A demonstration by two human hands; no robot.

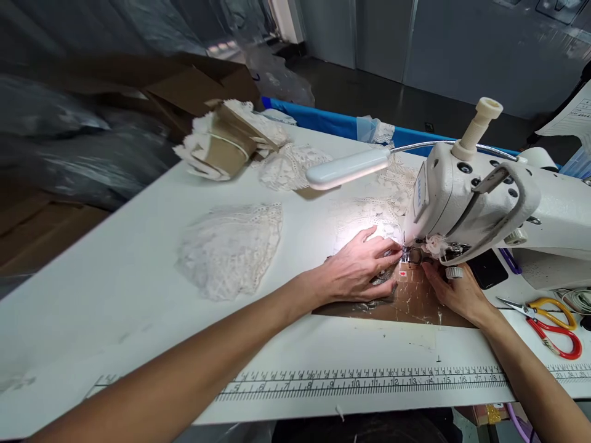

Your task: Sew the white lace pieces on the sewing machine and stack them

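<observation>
My left hand [362, 267] lies on the machine bed with its fingers spread, pressing white lace fabric [364, 215] just left of the presser foot [405, 253]. Some greyish material shows under its lower fingers. On the other side of the foot is my right hand [455, 295], its fingers partly hidden behind the machine head, so I cannot tell whether they grip anything. The white sewing machine [443, 191] stands over both hands, and its lamp [348, 169] lights the lace brightly. Worn brown tape covers the bed plate [415, 301] below the needle.
A separate lace piece [233, 249] lies on the white table [138, 295] at left. Behind it are a cardboard-wrapped lace bundle [231, 141] and more lace [290, 165]. Scissors [547, 320] and a dark phone [484, 267] lie right. A printed ruler [341, 384] runs along the front edge.
</observation>
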